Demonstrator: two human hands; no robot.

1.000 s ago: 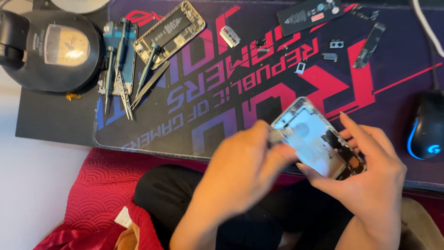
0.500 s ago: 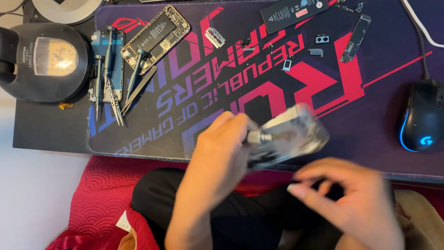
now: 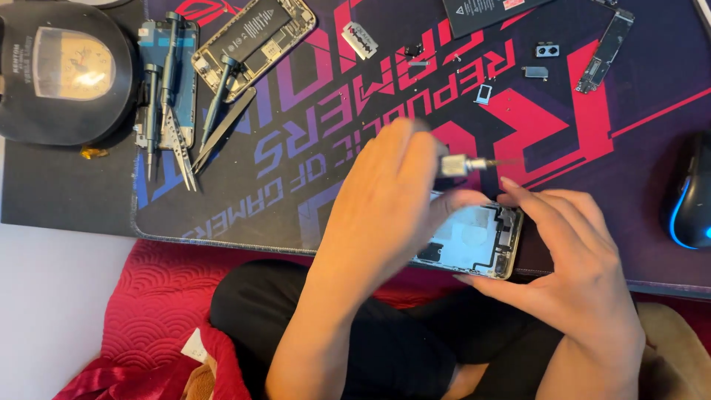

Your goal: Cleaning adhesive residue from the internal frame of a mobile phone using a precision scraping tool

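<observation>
An opened phone chassis (image 3: 474, 241), silver inside with small parts showing, lies at the near edge of the dark printed desk mat (image 3: 296, 170). My right hand (image 3: 570, 252) holds its right end, fingers along the top and bottom edges. My left hand (image 3: 392, 207) covers the chassis's left part and grips a small screwdriver (image 3: 463, 164). The screwdriver's metal tip points right, just above the chassis.
On the mat's far left lie a second opened phone (image 3: 255, 37), several screwdrivers and tweezers (image 3: 170, 111). A razor blade (image 3: 361, 38), a black battery (image 3: 489, 11), small loose parts (image 3: 548, 50) and a circuit board (image 3: 607, 41) lie at the back. A mouse (image 3: 689, 200) sits right, a round black device (image 3: 67, 70) left.
Half a second ago the chassis was raised and tilted in my left hand. It now lies flat at the mat's edge, my right hand is back on it, and the screwdriver shows clearly.
</observation>
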